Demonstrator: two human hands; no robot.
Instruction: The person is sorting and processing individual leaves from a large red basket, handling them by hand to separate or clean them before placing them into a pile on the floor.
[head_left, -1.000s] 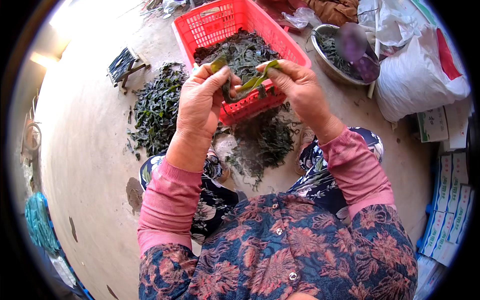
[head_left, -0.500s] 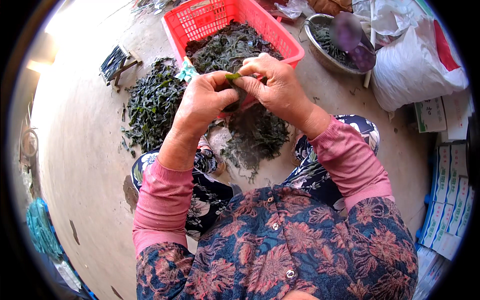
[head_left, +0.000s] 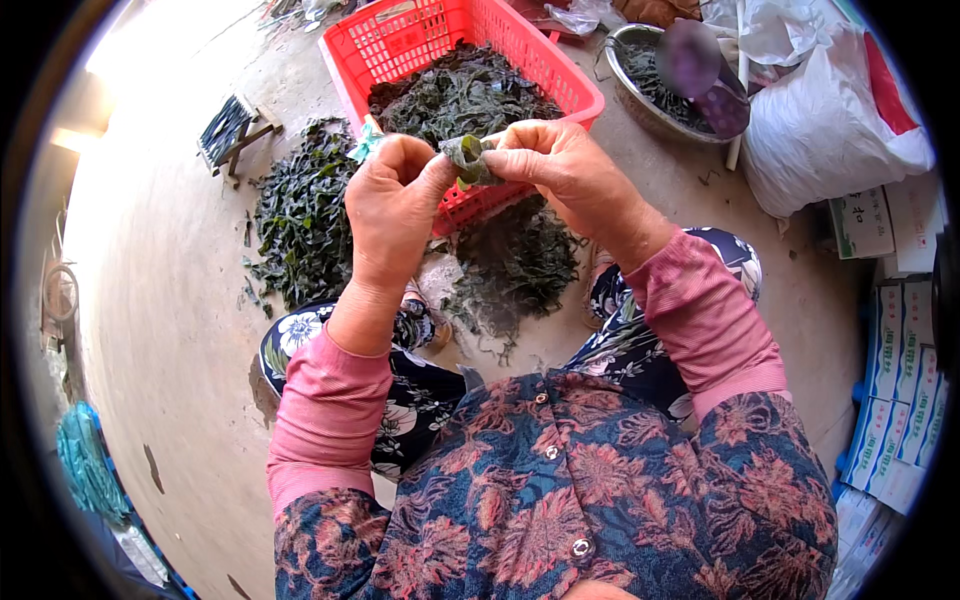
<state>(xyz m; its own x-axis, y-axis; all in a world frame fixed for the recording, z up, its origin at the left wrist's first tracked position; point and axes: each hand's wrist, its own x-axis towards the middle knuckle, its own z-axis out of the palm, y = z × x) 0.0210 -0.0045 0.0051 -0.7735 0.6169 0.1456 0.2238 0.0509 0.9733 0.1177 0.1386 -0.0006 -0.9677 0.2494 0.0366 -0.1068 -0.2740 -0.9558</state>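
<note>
Across the pale, smooth concrete floor [head_left: 180, 330], marked with a few dark patches, I count two heaps of dark-green leafy strips, one at the left [head_left: 310, 220] and one between the person's feet [head_left: 520, 265], plus one red plastic lattice-sided basket [head_left: 530, 50] holding more, one round metal basin [head_left: 648, 113] and one small dark-seated folding stool [head_left: 226, 130]. Before the basket's near end, one curled dark-green leaf [head_left: 466, 155] is pinched at opposite edges by two bare hands, the left hand [head_left: 395, 205] and the right hand [head_left: 580, 185].
</note>
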